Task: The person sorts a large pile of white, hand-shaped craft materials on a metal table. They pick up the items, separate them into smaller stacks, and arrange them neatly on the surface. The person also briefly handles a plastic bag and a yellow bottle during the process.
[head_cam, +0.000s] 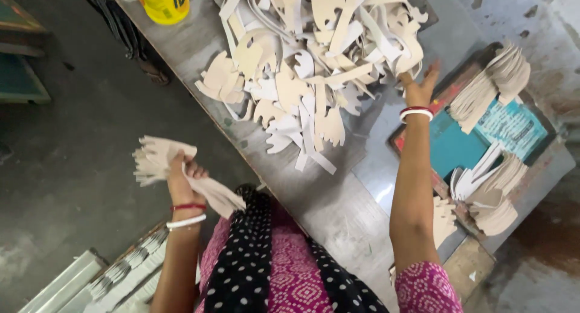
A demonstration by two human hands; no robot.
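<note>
A fanned bundle of pale hand-shaped cut-outs (162, 161) sits at about nine o'clock, off the tabletop (338, 210) edge, clamped in the left hand (181, 179) with a closed grip. Its tails droop loose, so pieces could slip to the floor (72, 144). The right hand (418, 88), fingers spread and holding nothing, reaches the heap of cut-outs (308, 59) at twelve o'clock; a careless pull might tumble it.

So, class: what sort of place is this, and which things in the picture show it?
Probably a small workshop for cut-out parts. A heap of pale cut pieces covers a worn metal table, sorted stacks lie at its far end, and the left hand grips a bundle.
</note>
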